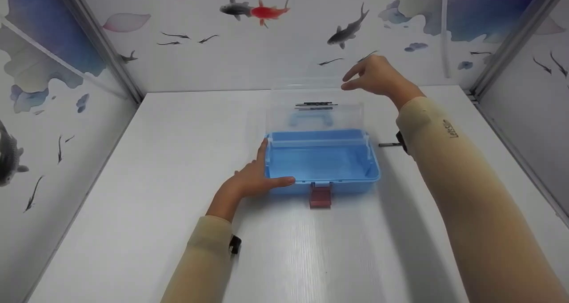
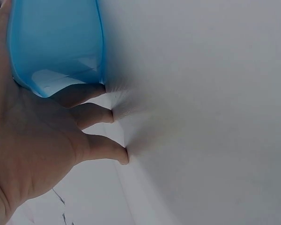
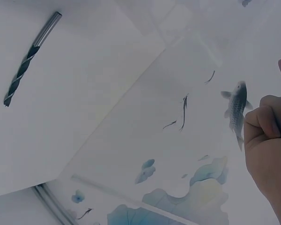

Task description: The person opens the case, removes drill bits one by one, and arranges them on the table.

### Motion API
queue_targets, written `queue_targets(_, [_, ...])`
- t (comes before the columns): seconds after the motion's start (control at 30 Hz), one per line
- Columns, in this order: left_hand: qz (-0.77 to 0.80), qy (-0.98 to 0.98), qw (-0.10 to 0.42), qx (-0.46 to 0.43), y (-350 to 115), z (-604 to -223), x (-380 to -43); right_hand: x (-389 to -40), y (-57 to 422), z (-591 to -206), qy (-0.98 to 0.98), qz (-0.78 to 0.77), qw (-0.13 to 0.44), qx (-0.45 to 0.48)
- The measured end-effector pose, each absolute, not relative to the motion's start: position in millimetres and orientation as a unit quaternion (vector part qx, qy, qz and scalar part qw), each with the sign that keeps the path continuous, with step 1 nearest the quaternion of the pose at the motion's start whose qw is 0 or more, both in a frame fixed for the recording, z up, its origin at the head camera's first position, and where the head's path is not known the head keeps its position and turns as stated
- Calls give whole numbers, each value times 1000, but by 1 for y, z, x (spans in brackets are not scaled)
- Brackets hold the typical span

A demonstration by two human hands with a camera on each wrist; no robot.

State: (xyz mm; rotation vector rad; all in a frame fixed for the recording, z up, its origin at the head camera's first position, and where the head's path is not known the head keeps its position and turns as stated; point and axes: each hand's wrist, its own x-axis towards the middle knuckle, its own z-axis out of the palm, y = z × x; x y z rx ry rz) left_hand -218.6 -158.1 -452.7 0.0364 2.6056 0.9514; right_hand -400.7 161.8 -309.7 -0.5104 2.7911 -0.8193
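A blue plastic toolbox (image 1: 324, 188) stands on the table with its clear lid (image 1: 275, 112) raised at the back. My left hand (image 1: 253, 178) lies round its front left corner, thumb along the front rim and index finger along the side. In the left wrist view, the other fingers (image 2: 99, 147) reach down to the tabletop, spread apart. Near the lid's upper right edge, my right hand (image 1: 378, 76) is raised, thumb and index finger apart with nothing visible between them. A reddish latch (image 1: 320, 197) hangs down at the toolbox's front.
Several drill bits (image 1: 316, 104) show through the clear lid. Another drill bit (image 3: 23, 70) lies on the table to the toolbox's right, partly hidden by my right wrist in the head view. White panels (image 1: 178, 67) with painted fish enclose the table's back and sides.
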Motion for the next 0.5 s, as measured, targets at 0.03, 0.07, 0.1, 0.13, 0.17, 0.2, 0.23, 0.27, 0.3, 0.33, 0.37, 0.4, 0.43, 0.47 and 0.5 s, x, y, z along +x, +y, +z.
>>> queue_targets(0.03, [336, 923, 184, 13, -158, -452, -218, -401, 160, -312, 940, -276, 94, -174])
queue_targets(0.07, [335, 924, 185, 13, -158, -452, -218, -401, 159, -314, 940, -277, 95, -175])
queue_targets(0.1, [333, 924, 186, 13, -158, -451, -218, -401, 158, -316, 939, -277, 96, -176])
queue_targets(0.13, [333, 924, 186, 12, -158, -451, -218, -401, 157, -318, 939, -278, 99, -177])
queue_targets(0.17, [333, 924, 186, 12, -158, -451, -218, -402, 156, -319, 939, -278, 101, -177])
queue_targets(0.2, [333, 925, 185, 12, -157, -451, -218, -402, 155, -321, 939, -277, 104, -177])
queue_targets(0.23, [334, 924, 185, 11, -157, -451, -218, -403, 154, -323, 938, -277, 108, -176])
queue_targets(0.27, [334, 924, 184, 11, -156, -451, -218, -403, 153, -324, 938, -276, 113, -175])
queue_targets(0.3, [334, 924, 183, 10, -156, -450, -218, -404, 152, -325, 938, -274, 116, -176])
queue_targets(0.33, [334, 924, 183, 10, -156, -450, -218, -404, 151, -327, 938, -272, 120, -175])
queue_targets(0.37, [335, 924, 182, 10, -156, -450, -217, -405, 149, -328, 939, -270, 122, -176])
queue_targets(0.4, [335, 925, 182, 10, -156, -450, -217, -406, 148, -329, 939, -267, 124, -177])
queue_targets(0.43, [334, 925, 182, 11, -156, -450, -217, -406, 146, -330, 940, -262, 126, -178])
queue_targets(0.47, [333, 925, 182, 11, -156, -450, -217, -407, 145, -331, 941, -257, 127, -180])
queue_targets(0.5, [333, 925, 182, 11, -156, -450, -218, -408, 144, -332, 942, -249, 127, -184])
